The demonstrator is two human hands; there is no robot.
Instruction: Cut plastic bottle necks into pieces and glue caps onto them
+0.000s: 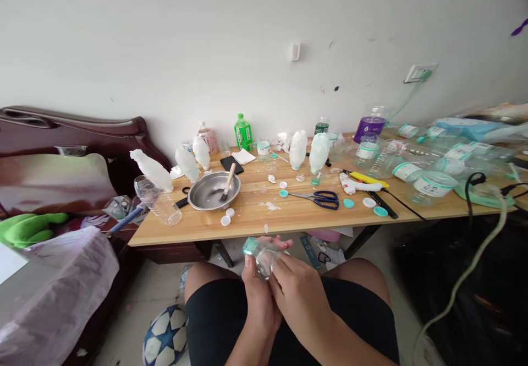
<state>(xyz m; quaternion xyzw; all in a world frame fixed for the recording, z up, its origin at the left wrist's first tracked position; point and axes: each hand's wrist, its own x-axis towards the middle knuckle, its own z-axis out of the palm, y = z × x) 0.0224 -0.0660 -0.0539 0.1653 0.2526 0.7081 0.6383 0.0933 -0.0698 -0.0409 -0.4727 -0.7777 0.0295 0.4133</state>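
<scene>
Above my lap, in front of the table edge, both hands are around a small clear plastic bottle piece (264,260) with a teal end that points up and left. My left hand (258,297) wraps it from below, with the thumb up along its side near the teal end. My right hand (299,289) overlaps it from the right, its fingers bent in against the clear plastic. Parts of the piece are hidden behind the fingers. On the table just beyond are blue-handled scissors (317,198) and a metal bowl (202,196) with a brush (228,183) in it.
White-covered bottle shapes (297,150) stand on the wooden table (247,228). A white glue gun (358,185), a yellow-handled cutter (365,178) and loose caps (348,203) lie to the right, near several clear bottles (433,187). A ball (165,336) lies on the floor.
</scene>
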